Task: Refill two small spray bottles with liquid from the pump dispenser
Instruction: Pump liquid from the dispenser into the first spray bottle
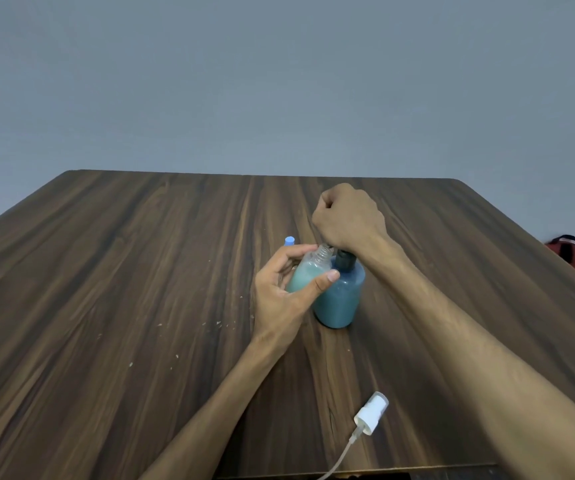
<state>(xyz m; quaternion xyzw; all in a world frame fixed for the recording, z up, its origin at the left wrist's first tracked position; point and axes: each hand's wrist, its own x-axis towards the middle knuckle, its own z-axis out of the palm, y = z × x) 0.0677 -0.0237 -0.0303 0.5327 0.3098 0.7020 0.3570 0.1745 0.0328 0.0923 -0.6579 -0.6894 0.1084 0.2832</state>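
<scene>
Left hand [281,299] grips the open spray bottle [308,271], tilted, neck against the dispenser [339,296], mid-table [140,271]. Right hand [348,218] fisted on top of the pump head, which it hides. Spray cap [371,414] with tube lies near the front edge. Blue cap [289,241] just behind the left fingers.

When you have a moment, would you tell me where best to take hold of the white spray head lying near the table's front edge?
Probably pinch the white spray head across its ribbed collar, from above: it lies on its side on the wooden table, and its thin dip tube trails toward the front edge, too flimsy to grip.
</scene>
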